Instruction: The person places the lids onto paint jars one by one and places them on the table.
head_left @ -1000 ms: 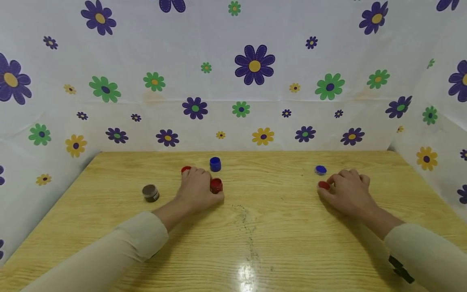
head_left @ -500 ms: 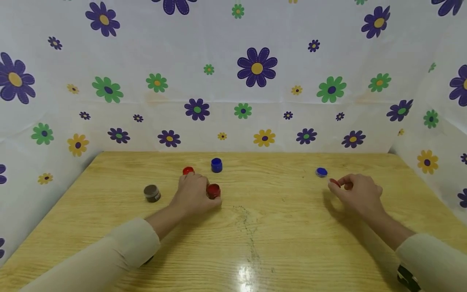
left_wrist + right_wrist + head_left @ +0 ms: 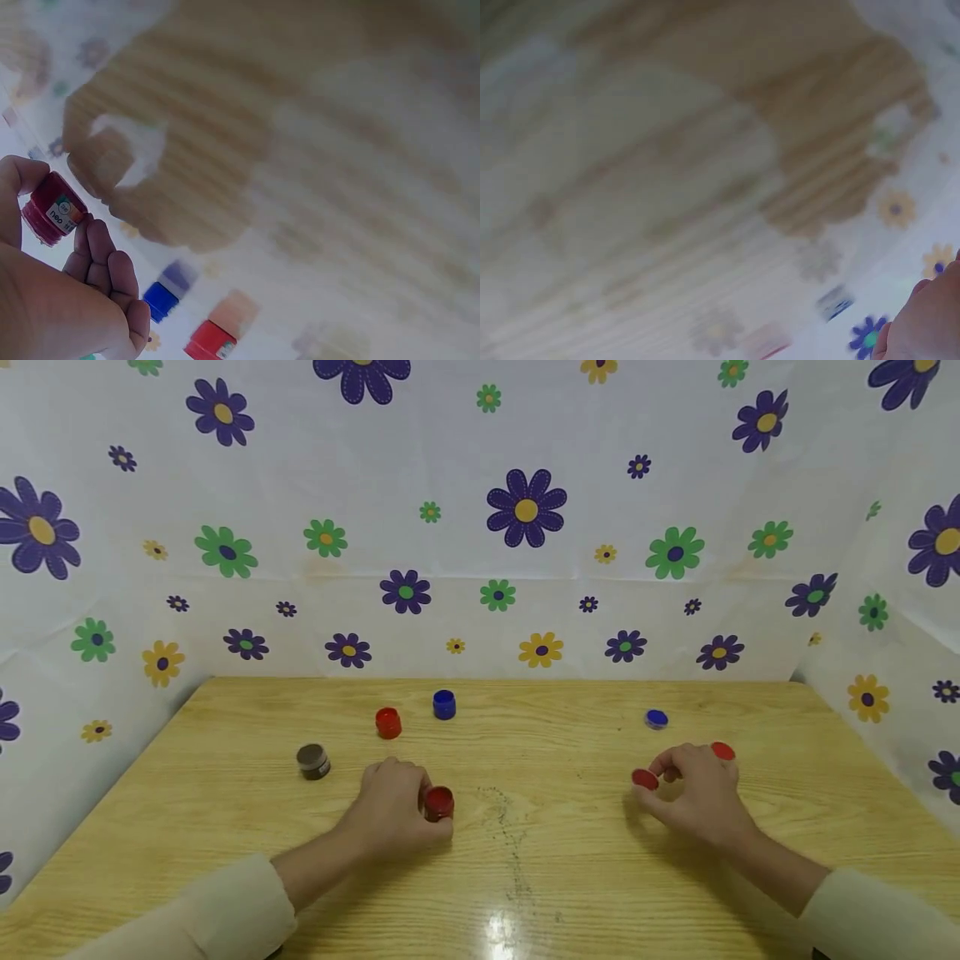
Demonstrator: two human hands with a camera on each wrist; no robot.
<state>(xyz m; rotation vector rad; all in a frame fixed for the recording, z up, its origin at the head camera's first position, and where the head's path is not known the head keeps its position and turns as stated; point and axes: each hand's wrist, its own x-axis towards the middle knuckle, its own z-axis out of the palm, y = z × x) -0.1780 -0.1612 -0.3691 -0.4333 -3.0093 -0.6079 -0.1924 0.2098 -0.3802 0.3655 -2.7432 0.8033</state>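
Note:
My left hand (image 3: 397, 810) grips a small dark red paint jar (image 3: 438, 804) between thumb and fingers. Its open top faces up in the head view, and a printed label (image 3: 64, 212) shows in the left wrist view. On the right, the thumb and forefinger of my right hand (image 3: 697, 797) pinch a round dark red lid (image 3: 645, 779) by its edge. A bright red lid (image 3: 723, 751) lies just behind that hand, partly covered by it. In the right wrist view only part of the right hand (image 3: 930, 319) shows, and the pinched lid is out of sight.
An open bright red jar (image 3: 388, 723) and an open blue jar (image 3: 444, 705) stand toward the back of the wooden table (image 3: 540, 877). A brown-grey jar (image 3: 313, 762) is at the left. The blue lid (image 3: 656, 719) lies back right. Flowered cloth (image 3: 465, 543) hangs behind.
My left hand has drawn the dark red jar nearer, uncovering the bright red jar. My right hand has lifted the dark red lid and brought it nearer and slightly left, revealing the bright red lid.

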